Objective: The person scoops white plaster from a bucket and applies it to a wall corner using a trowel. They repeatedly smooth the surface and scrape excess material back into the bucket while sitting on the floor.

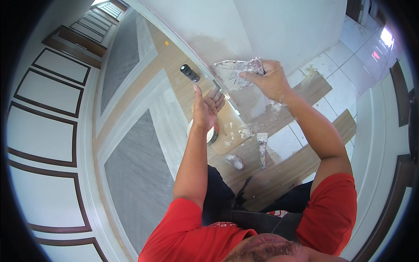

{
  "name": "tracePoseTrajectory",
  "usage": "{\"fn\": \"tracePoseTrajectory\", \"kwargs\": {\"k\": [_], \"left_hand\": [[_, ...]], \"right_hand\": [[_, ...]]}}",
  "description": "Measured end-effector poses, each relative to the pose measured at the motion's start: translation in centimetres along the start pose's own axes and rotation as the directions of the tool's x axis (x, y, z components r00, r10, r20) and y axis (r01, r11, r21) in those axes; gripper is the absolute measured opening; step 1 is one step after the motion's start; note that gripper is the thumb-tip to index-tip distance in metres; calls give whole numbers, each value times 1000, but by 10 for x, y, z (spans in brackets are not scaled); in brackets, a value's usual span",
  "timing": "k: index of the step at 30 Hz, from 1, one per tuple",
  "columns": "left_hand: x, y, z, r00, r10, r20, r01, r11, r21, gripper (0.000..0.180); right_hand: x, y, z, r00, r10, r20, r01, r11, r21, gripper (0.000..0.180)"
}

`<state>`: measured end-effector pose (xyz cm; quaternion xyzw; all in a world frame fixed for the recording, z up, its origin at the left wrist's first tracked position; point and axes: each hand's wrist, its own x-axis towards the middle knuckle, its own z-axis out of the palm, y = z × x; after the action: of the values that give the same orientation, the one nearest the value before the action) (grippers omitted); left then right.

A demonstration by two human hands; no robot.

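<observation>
My right hand [275,81] is closed on the edge of a flat, putty-smeared spreader [229,74], thumb lying across its face. The spreader is held at the foot of the white wall; whether it touches the wall I cannot tell. My left hand [207,107] is open, palm up, fingers stretched toward the wall's base. Partly behind my left wrist is a round tub [212,134] with white stuff inside. Nearer me, a putty-caked putty knife [262,150] lies on the floor beside a whitish crumpled lump [235,161].
A black bottle [190,73] is on the floor past my left hand. The tub stands by a tan board [235,133] spotted with white. Wood-look planks [321,89] lie across white tiles [283,144] at right. The white wall [279,30] rises ahead; panelled doors [43,126] line the left.
</observation>
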<state>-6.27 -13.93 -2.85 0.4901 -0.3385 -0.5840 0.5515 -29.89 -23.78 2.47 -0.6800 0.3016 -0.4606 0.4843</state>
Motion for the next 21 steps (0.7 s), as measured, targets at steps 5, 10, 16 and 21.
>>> {"fn": "tracePoseTrajectory", "kwargs": {"k": [5,10,16,21], "left_hand": [[0,0,-4,1000,5,30,-6,1000,22,139],[-2,0,-2,1000,-3,20,3,1000,14,139],[-1,-1,-7,999,-4,32,4,1000,0,137],[1,-1,-5,998,5,63,-3,1000,-20,135]], "right_hand": [[-3,-4,6,999,-21,-42,18,996,-83,23],[-16,3,14,937,-292,-193,247,942,-229,16],[-20,-18,0,910,-290,-296,277,957,-84,9],[-20,-9,23,926,-294,-239,262,952,-156,13]]}}
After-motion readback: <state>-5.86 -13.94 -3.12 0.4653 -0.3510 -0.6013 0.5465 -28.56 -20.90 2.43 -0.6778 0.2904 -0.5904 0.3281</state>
